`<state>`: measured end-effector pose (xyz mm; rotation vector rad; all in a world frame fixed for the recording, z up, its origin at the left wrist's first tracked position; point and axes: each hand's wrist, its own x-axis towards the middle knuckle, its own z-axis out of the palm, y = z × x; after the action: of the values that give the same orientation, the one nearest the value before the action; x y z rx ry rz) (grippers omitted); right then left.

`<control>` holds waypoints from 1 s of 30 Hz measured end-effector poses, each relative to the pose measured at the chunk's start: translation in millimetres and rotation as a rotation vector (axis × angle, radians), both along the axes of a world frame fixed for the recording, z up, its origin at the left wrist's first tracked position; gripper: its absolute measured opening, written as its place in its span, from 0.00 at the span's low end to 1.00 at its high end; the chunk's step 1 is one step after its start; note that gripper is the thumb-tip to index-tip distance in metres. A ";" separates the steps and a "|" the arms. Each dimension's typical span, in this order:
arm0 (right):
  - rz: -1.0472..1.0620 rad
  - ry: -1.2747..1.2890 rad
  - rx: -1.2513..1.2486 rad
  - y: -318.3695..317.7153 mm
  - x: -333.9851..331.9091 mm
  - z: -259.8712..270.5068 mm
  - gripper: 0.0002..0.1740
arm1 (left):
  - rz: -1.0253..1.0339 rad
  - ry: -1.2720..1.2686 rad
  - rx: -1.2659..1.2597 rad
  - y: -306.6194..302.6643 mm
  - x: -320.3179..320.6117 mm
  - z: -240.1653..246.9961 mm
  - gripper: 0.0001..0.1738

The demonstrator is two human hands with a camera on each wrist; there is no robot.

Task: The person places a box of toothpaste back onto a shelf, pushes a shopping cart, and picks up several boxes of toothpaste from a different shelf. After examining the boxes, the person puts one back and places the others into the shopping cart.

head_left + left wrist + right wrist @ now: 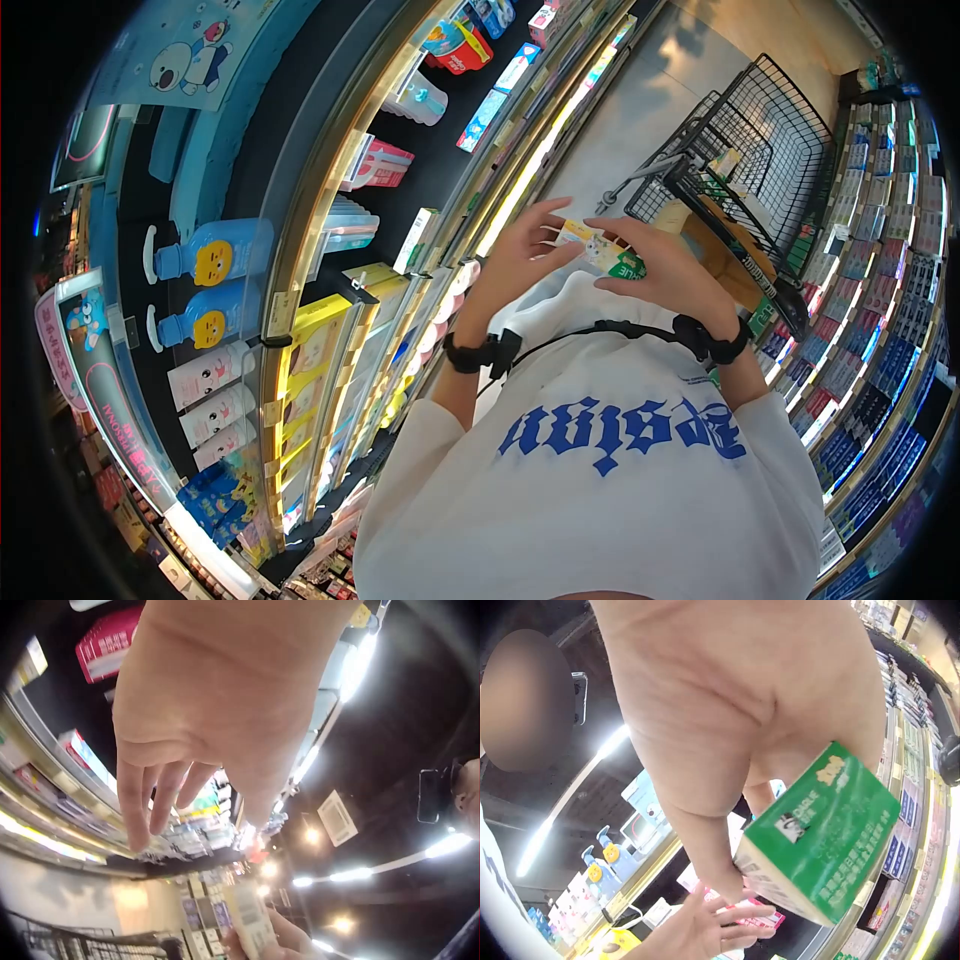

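Note:
A small box, yellow and white with a green end, (605,250) is pinched between the thumb and fingers of my right hand (670,270) in front of the white shirt. Its green face with white print (821,832) fills the lower right of the right wrist view. My left hand (515,255) is beside the box's other end, fingers spread and slightly bent, holding nothing. In the left wrist view, the left hand (210,697) hangs over the scene, while the box (251,915) shows blurred at the bottom in the right hand (289,937).
Lit shelves with blue pump bottles (215,255) and yellow boxes (318,335) run along the left. A black wire shopping cart (790,120) stands ahead to the right, with items inside. More stocked shelves (870,300) line the far right.

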<state>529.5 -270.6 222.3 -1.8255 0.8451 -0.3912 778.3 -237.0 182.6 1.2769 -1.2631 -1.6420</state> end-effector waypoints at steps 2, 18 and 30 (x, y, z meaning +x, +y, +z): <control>-0.023 0.015 -0.093 2.2 3.3 0.4 0.36 | 0.025 0.055 0.001 -3.0 -5.7 -4.2 0.37; -0.346 -0.007 0.625 -12.2 -16.1 -19.1 0.40 | 0.017 0.269 -0.202 8.2 9.4 17.2 0.25; -0.323 -0.152 0.374 -24.8 -5.1 -8.2 0.17 | 0.088 0.113 -0.090 10.6 10.4 18.0 0.29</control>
<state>524.4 -295.4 214.1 -1.3017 1.0327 -0.5297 788.7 -226.3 200.6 1.1525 -1.1820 -1.5558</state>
